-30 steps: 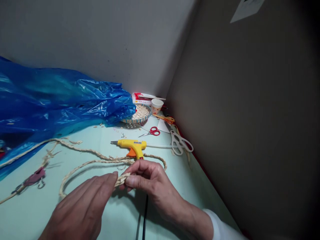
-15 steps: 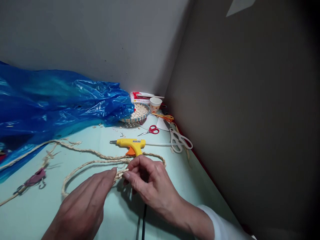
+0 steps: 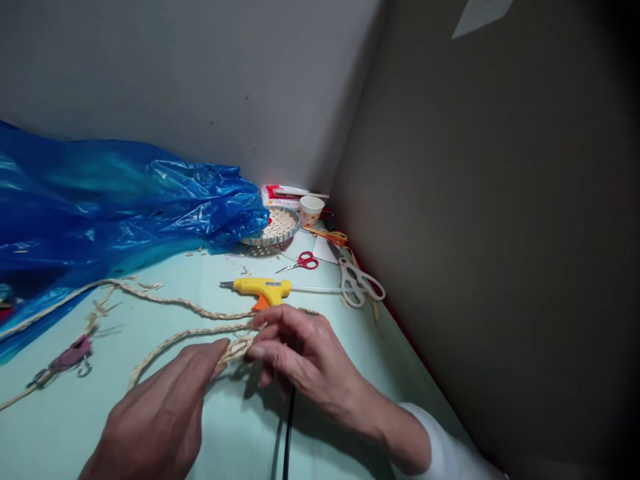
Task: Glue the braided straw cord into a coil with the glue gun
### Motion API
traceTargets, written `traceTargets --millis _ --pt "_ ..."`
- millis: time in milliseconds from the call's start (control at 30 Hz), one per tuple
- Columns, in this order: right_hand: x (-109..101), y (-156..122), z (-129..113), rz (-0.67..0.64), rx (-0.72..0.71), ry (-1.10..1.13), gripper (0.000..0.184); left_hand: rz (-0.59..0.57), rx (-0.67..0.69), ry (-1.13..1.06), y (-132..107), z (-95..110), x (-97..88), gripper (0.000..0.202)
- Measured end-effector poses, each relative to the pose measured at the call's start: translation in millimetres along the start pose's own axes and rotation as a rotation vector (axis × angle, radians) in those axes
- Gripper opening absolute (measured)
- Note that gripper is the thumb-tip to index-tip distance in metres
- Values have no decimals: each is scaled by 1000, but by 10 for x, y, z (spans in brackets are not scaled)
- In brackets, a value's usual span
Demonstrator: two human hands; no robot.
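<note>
Between my two hands is the coiled end of a pale braided straw cord (image 3: 237,348). My left hand (image 3: 160,407) pinches this coil from the left, its fingers pressed together. From the other side, the thumb and fingertips of my right hand (image 3: 305,363) close on the coil's right edge. The rest of the cord loops over the table behind my hands. Just beyond my right fingers lies a yellow glue gun (image 3: 265,288) with an orange trigger; its handle is partly hidden by that hand. A black cable (image 3: 289,440) runs down toward the front edge.
A purple clip (image 3: 73,355) grips cord at the left. Red scissors (image 3: 306,261), grey-handled scissors (image 3: 357,280), a woven basket (image 3: 283,227) and a paper cup (image 3: 312,211) lie farther back. Blue plastic sheeting (image 3: 115,200) covers the back left. A dark wall (image 3: 475,200) rises on the right.
My left hand has moved slightly left and down, so more of the coiled cord shows between my hands. The cord loop behind has shifted a little. The glue gun stays put.
</note>
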State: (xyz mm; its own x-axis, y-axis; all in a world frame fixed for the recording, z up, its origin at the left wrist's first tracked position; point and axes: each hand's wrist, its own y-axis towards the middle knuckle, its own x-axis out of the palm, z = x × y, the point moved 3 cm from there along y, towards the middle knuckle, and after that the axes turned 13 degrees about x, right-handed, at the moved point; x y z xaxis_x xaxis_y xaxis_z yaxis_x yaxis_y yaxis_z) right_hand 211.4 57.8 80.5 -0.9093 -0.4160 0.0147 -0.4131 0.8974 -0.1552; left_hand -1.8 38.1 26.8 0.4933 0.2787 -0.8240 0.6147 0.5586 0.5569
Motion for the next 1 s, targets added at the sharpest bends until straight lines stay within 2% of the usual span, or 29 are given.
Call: traceTargets --millis 100,167,233,300,467,667,767,867,933,1000 --pt "-54 -64 -101 76 -367 -520 36 58 30 -22 101 72 -83 38" --pt "-50 -91 -112 102 -495 -625 32 61 69 -43 145 122 -93 41" --pt "-35 -96 -94 129 -550 -635 28 21 105 -60 162 162 -77 46" --pt "-13 -87 -64 140 -562 -634 23 -2 93 -69 153 189 -63 44" --pt "32 -91 -31 187 -625 -613 25 14 -132 -134 99 237 -55 32" --pt "45 -122 -42 188 -629 -662 26 45 -168 -195 131 270 -79 30" --pt "4 -117 -51 146 -582 -677 26 59 -145 -215 200 263 -115 30" --pt "-38 -87 -39 112 -515 -665 30 77 -36 -132 278 261 -155 26" --pt "-50 -74 -34 119 -532 -636 36 90 55 -44 307 265 -167 23" --pt "-46 -68 -27 134 -560 -623 34 108 82 16 308 261 -166 24"
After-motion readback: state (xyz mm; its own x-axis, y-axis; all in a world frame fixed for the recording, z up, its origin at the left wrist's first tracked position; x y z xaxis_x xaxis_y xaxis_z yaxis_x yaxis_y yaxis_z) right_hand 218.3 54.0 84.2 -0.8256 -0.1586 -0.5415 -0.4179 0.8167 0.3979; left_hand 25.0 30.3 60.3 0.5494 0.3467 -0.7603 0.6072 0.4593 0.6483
